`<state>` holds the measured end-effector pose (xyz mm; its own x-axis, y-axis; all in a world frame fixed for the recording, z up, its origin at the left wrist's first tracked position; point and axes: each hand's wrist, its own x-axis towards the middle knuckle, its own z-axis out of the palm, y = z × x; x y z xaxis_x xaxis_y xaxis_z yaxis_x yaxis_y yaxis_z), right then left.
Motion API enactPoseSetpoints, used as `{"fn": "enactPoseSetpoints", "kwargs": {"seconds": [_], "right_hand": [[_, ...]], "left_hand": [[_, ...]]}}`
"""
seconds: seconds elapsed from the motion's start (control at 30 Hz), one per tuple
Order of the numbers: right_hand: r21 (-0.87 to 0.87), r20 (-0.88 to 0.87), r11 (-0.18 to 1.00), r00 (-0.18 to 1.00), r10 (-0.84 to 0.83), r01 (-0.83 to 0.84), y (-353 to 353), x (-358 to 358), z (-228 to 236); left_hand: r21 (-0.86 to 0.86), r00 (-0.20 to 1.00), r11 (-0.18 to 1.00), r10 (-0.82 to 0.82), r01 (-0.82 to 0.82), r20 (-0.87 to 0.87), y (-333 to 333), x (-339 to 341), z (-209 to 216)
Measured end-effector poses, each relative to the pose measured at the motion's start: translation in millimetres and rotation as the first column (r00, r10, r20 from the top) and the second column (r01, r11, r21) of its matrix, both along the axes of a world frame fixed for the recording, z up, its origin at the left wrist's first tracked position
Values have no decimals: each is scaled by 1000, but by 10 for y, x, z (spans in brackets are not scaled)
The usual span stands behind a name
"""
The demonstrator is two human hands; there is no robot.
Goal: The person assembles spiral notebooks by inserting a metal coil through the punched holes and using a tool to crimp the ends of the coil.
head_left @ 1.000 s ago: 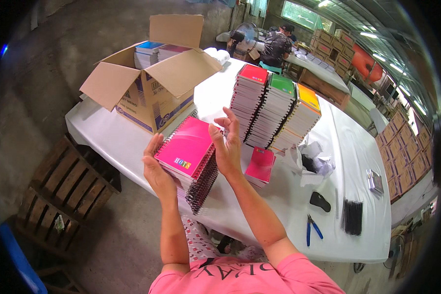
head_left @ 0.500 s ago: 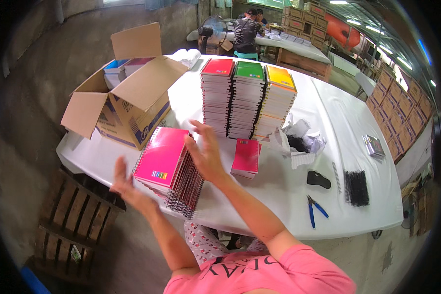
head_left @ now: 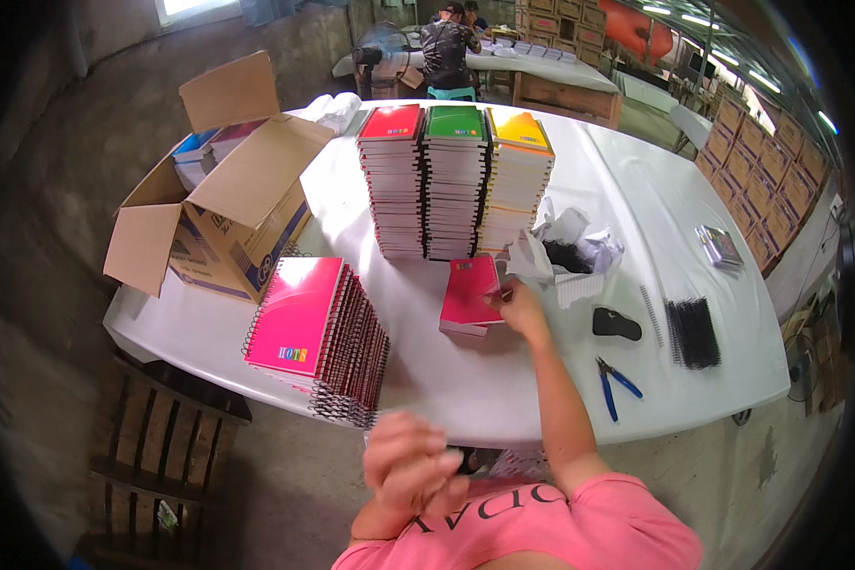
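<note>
Pink notebook [head_left: 470,293] at frame centre — right hand [head_left: 515,306] touching its right edge, grip unclear, left hand [head_left: 408,465] blurred, lower centre, empty, fingers loosely curled, pink stack [head_left: 318,337] left of centre.

We see a thin pink notebook [head_left: 469,293] lying flat on the white table, just near of the three tall notebook piles, its glossy cover up and a small coloured label at its far end. Our right hand [head_left: 517,306] touches its right edge. To its left sits a slanting stack of pink spiral notebooks [head_left: 318,334] at the table's near edge, wire bindings facing right.
</note>
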<state>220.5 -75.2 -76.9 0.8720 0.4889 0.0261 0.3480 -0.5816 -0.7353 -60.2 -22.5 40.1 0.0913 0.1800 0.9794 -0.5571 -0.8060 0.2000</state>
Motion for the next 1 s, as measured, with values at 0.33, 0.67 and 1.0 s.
{"fn": "enactPoseSetpoints", "kwargs": {"seconds": [0.33,0.67,1.0], "right_hand": [[-136,453,888,770,450,-439,-819,-662,584],[202,-20,956,975,221,-213,-2169,190,405],[-231,509,811,777,-370,538,-2672,1546,-384]], "left_hand": [[157,696,960,276,-232,-662,-390,841,-647],[227,566,924,369,-307,-737,-595,1082,-1412],[201,565,880,436,-431,-700,-686,1234,-1332]]}}
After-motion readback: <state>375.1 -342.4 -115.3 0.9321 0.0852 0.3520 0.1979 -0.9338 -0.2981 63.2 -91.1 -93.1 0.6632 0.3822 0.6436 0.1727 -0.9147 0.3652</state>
